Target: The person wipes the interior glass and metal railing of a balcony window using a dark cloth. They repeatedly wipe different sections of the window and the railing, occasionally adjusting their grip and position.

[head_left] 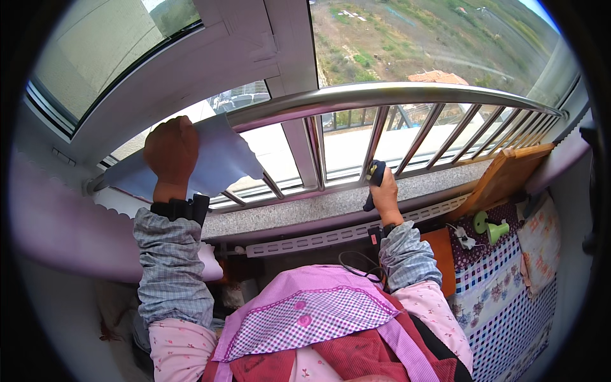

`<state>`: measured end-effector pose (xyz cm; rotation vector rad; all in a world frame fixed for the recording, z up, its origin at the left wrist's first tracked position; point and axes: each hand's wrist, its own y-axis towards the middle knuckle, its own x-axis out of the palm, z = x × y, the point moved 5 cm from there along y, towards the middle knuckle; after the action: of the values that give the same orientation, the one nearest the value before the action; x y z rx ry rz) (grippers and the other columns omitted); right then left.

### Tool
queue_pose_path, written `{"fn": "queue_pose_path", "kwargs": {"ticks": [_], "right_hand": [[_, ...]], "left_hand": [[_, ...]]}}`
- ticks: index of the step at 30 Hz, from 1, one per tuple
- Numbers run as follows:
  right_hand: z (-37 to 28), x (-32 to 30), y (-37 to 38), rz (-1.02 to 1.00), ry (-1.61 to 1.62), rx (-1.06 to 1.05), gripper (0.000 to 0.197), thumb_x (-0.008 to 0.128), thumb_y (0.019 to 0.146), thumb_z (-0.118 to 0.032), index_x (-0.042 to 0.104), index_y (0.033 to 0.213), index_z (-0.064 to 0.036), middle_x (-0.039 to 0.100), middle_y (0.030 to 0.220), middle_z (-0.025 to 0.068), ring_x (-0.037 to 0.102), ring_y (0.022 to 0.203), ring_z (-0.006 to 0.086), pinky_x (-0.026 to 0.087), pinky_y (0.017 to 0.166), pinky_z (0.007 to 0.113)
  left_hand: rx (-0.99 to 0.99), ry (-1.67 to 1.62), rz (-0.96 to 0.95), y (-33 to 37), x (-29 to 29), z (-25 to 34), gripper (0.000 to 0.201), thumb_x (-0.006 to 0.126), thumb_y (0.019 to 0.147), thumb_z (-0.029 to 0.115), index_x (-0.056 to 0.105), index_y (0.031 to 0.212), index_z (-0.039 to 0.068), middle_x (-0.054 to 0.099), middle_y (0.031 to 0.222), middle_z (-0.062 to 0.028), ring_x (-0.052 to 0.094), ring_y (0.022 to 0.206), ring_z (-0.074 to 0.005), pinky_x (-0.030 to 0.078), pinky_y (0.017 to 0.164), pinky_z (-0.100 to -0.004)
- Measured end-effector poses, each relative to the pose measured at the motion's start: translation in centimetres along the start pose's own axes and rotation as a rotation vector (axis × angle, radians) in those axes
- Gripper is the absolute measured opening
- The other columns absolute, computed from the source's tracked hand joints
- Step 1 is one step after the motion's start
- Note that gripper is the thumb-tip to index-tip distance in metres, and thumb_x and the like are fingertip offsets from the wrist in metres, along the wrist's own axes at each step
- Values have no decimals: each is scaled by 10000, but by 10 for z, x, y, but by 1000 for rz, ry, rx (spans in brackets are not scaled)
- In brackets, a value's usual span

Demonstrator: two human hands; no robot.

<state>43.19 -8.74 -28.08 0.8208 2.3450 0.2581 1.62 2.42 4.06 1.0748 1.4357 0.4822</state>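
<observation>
My left hand (172, 150) is closed in a fist on a light blue cloth (223, 156). The cloth drapes over the left end of the metal top rail (382, 95) and hangs down in front of the bars. Lower and further right, my right hand (385, 193) is wrapped round a dark object with a small yellow-green patch (375, 173). This object is beside an upright bar (378, 137), just above the stone sill (312, 207). Its exact kind is unclear, and my fingers cover part of it.
Behind the railing is a window with a white frame (289, 57). Below the sill runs a white slotted radiator (312, 243). A wooden board (506, 172) leans at the right. A green lamp (495, 230) stands on a patterned cloth (503, 312). Purple curtains (83, 216) hang at the left.
</observation>
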Motion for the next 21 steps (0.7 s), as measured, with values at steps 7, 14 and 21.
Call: {"fn": "queue_pose_path", "kwargs": {"ticks": [7,14,21], "right_hand": [[-112,-76,91,365,483,-172,562,599,1021,-316,430,1391,72,529,1286,203,536,1167,312,415,1032,369],[-115,-50,115,492,-266,-555,622,654,878,-58,413,1447,12,386,1495,282,358,1391,477,321,1152,532],[-42,0,46,271,-328,-357,718,622,888,20,297,1524,-57,337,1529,240,375,1396,434,346,1163,481]], "left_hand": [[23,-11,6,-3,1,-3,403,426,1017,304,708,797,118,689,759,-105,662,709,-336,511,643,-445],[33,-42,48,-2,-3,1,411,415,1012,302,677,764,104,662,721,-108,644,680,-335,503,627,-444],[55,-86,20,-2,-5,3,414,394,1036,265,702,806,111,660,748,-110,638,701,-347,490,635,-449]]}}
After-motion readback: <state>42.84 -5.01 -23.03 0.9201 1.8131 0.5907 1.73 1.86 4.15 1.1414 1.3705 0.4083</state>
